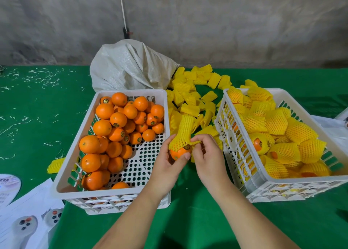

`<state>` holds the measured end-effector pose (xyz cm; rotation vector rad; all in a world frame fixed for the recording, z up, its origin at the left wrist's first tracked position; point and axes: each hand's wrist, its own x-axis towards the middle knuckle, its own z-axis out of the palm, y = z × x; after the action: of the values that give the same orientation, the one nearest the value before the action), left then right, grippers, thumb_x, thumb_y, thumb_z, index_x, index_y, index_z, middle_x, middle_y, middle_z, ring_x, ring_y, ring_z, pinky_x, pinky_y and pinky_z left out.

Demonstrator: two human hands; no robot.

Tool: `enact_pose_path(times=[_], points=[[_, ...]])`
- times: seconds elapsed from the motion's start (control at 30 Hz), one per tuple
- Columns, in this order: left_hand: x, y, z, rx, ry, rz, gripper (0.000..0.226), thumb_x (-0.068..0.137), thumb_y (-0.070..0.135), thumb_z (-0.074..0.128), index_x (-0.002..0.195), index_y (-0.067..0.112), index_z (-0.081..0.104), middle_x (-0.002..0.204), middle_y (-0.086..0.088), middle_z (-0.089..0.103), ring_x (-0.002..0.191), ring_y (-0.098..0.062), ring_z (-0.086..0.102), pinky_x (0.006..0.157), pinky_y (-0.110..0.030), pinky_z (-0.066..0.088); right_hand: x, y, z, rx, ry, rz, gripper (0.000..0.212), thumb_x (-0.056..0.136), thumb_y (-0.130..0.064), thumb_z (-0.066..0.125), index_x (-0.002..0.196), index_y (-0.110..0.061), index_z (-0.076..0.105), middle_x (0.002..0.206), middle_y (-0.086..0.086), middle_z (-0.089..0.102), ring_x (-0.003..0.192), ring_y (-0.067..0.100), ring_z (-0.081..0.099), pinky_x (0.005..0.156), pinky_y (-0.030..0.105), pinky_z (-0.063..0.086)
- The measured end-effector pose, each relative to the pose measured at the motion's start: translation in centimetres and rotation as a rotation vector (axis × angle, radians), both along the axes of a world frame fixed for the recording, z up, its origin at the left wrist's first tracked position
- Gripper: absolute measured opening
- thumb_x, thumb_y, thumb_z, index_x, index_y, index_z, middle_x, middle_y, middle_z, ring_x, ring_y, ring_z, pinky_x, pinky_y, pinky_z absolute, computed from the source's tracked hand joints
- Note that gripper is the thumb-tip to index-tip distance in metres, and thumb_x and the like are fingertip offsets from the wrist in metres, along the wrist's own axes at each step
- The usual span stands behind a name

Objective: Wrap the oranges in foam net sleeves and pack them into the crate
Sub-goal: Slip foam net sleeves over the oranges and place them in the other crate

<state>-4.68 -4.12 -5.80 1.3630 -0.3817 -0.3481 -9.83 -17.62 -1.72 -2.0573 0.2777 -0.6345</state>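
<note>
Our left hand [170,159] and right hand [204,153] meet out front, fingers curled and pinching, arms reaching forward together.

White perforated plastic crates, left [160,93] and right [227,135], smooth and slightly glossy; yellow foam net sleeves [190,98], matt mesh; oranges [118,119], glossy dimpled peel; woven white sack [130,65]; green matt cloth table cover [197,220].

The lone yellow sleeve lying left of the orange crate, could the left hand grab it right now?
Probably not yet: the left hand is holding the orange being wrapped. The lone sleeve lies uncovered on the green cloth, but the orange crate stands between.
</note>
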Motion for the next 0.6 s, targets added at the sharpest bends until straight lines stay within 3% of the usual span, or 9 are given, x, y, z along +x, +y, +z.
enact_pose_path(times=[0.13, 0.23, 0.3, 0.37, 0.43, 0.5, 0.6], points=[[0.1, -0.5, 0.1, -0.053, 0.046, 0.224, 0.054, 0.093, 0.050, 0.071, 0.139, 0.026, 0.055, 0.117, 0.000, 0.073, 0.107, -0.021, 0.071, 0.090, -0.038, 0.059, -0.8, 0.7, -0.2, -0.213, -0.065, 0.080, 0.025, 0.095, -0.026, 0.045, 0.103, -0.011, 0.063, 0.096, -0.011, 0.053, 0.092, 0.012, 0.051, 0.075, 0.026, 0.042], [-0.1, -0.4, -0.1, -0.088, 0.029, 0.175, 0.054, 0.100, 0.059, 0.060, 0.144, 0.031, 0.050, 0.126, -0.004, 0.068, 0.116, -0.028, 0.066, 0.103, -0.050, 0.053, -0.9, 2.1, -0.5, -0.231, -0.111, 0.122, 0.023, 0.094, -0.021, 0.045, 0.104, -0.008, 0.061, 0.098, -0.007, 0.053, 0.092, 0.015, 0.051, 0.076, 0.025, 0.043], [0.1, 0.0, -0.1, -0.107, 0.039, 0.079, 0.059, 0.103, 0.043, 0.063, 0.156, 0.035, 0.040, 0.140, -0.010, 0.063, 0.131, -0.035, 0.059, 0.114, -0.053, 0.046, -0.7, 2.1, -0.4, -0.183, -0.117, 0.134, 0.019, 0.093, -0.022, 0.048, 0.106, -0.012, 0.057, 0.102, -0.009, 0.050, 0.093, 0.013, 0.051, 0.077, 0.018, 0.041], [0.3, 0.2, -0.2, -0.091, 0.018, -0.006, 0.066, 0.101, 0.017, 0.063, 0.160, 0.032, 0.037, 0.142, -0.011, 0.062, 0.135, -0.033, 0.058, 0.114, -0.051, 0.047, -0.4, 1.3, 0.0, -0.137, -0.084, 0.111, 0.020, 0.089, -0.029, 0.054, 0.106, -0.018, 0.053, 0.102, -0.012, 0.047, 0.093, 0.009, 0.050, 0.076, 0.014, 0.040], [0.2, 0.0, -0.2, -0.059, -0.017, 0.021, 0.056, 0.099, 0.015, 0.067, 0.150, 0.032, 0.050, 0.127, -0.015, 0.068, 0.122, -0.028, 0.065, 0.106, -0.050, 0.054, -0.3, 0.3, 0.4, -0.118, -0.059, 0.112, 0.026, 0.085, -0.035, 0.060, 0.107, -0.024, 0.051, 0.103, -0.016, 0.045, 0.098, 0.008, 0.050, 0.078, 0.015, 0.042], [-0.1, -0.5, 0.1, -0.059, 0.024, 0.073, 0.046, 0.092, 0.029, 0.077, 0.134, 0.033, 0.059, 0.108, -0.024, 0.066, 0.097, -0.027, 0.065, 0.090, -0.050, 0.057, -0.3, -0.4, 0.8, -0.113, -0.046, 0.150, 0.035, 0.083, -0.038, 0.064, 0.114, -0.029, 0.050, 0.111, -0.021, 0.043, 0.106, 0.010, 0.051, 0.085, 0.017, 0.044], [-0.3, -0.6, 0.1, -0.112, 0.069, 0.112, 0.044, 0.086, 0.041, 0.081, 0.123, 0.030, 0.062, 0.095, -0.009, 0.069, 0.079, -0.025, 0.060, 0.065, -0.034, 0.056, -0.3, -0.7, 1.3, -0.093, -0.050, 0.202, 0.031, 0.093, -0.042, 0.061, 0.122, -0.031, 0.057, 0.121, -0.021, 0.044, 0.114, 0.010, 0.052, 0.091, 0.017, 0.046]])
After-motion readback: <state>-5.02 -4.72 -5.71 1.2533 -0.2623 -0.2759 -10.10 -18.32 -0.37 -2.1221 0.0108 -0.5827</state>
